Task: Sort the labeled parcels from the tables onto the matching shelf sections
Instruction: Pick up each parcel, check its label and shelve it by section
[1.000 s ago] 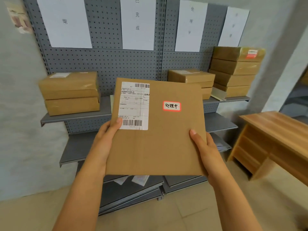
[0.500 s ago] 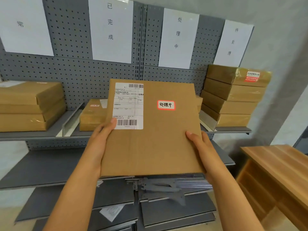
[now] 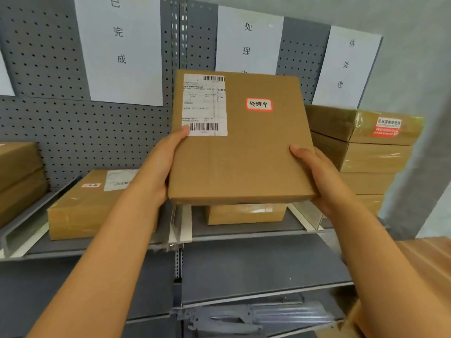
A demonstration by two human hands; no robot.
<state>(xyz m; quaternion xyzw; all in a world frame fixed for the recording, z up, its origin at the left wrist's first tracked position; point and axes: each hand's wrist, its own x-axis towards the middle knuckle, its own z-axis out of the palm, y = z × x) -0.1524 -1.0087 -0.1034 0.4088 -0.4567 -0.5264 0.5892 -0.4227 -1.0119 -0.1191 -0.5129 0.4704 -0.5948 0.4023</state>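
While gripped at both side edges by left hand (image 3: 158,164) and right hand (image 3: 317,176), flat cardboard parcel (image 3: 244,157): seemingly stiff, light; edge-hold suits.

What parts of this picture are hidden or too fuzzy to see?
All in the head view:
- White paper sign reading 处理: its last character is hidden behind the held flat brown cardboard parcel.
- Small brown box on the grey shelf: its top is covered by that parcel.
- White shipping label: the print is too small and blurred.
- Left hand and right hand: their fingers are under the parcel.
- Stacked brown boxes at left: cut off by the edge.
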